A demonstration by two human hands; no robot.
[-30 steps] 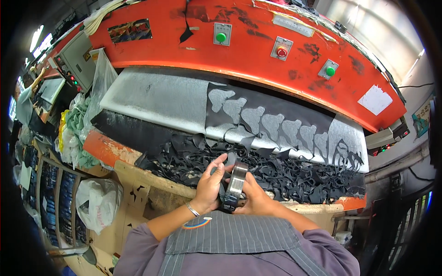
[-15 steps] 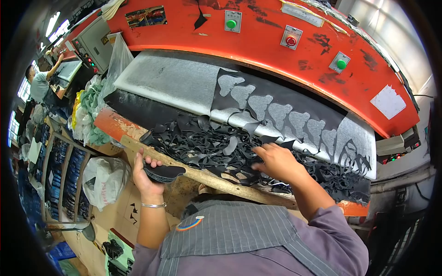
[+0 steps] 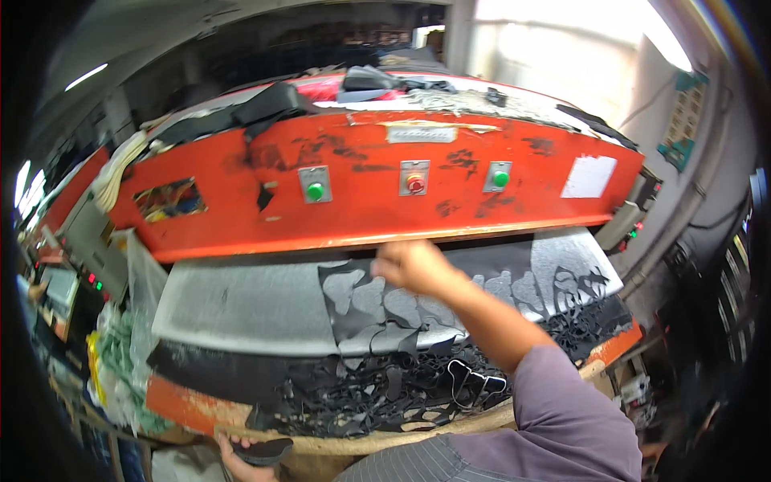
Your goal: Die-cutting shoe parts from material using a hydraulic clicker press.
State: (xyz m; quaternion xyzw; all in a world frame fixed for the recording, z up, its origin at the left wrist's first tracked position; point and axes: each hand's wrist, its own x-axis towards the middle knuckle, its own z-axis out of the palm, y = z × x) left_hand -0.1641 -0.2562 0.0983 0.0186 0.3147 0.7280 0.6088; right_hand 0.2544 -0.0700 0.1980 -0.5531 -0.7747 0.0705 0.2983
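Low at the left, my left hand (image 3: 237, 464) is closed round a stack of dark, sole-shaped cut pieces (image 3: 265, 451), just in front of the table's wooden front edge. My right hand (image 3: 408, 267) is raised over the far part of the black sheet (image 3: 450, 261), near the red machine beam. Motion smears its fingers, so I cannot make out whether it holds anything. Several sole-shaped holes in that sheet show the pale grey cutting bed (image 3: 241, 301). A thin, pale metal outline, like a cutting die (image 3: 475, 386), rests on black scraps (image 3: 345, 394) below my right forearm.
The red beam (image 3: 361, 201) spans the machine, with two green buttons (image 3: 315, 191) and a red stop button (image 3: 415, 183). Dark material lies on top of it. Plastic bags (image 3: 116, 353) hang at the left; a control box (image 3: 92, 249) stands behind them.
The view has tilted up toward the beam. My right hand has moved from the scraps to the far side of the sheet. My left hand still holds the cut pieces, now at the lower edge.
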